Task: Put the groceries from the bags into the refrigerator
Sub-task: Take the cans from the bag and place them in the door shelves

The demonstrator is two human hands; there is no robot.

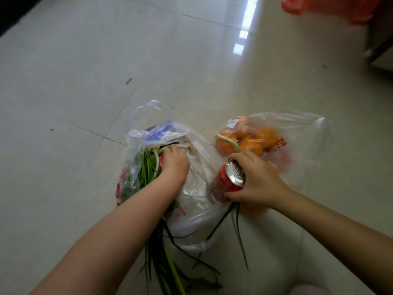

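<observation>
Two thin, crinkled clear plastic bags lie on a glossy tiled floor (191, 60). The near bag (195, 201), printed with red marks, holds long green scallions (146, 167) with white root ends, and something blue and white (159, 130) at its far side that is hard to make out through the film. Scallion leaves spill out of the near bag toward the viewer and are cut off at the frame's lower edge. The left hand (175, 165) reaches into this bag, fingers curled around the white scallion ends. Just right of the near bag, the right hand (255, 184) grips a red can (230, 179), cylindrical with a shiny metal top, together with one scallion stalk. Beyond the can, the second bag (297, 133) contains round oranges (251, 143), partly blurred by the plastic. Something orange-red (331, 7), translucent, is cut off at the top right corner.
</observation>
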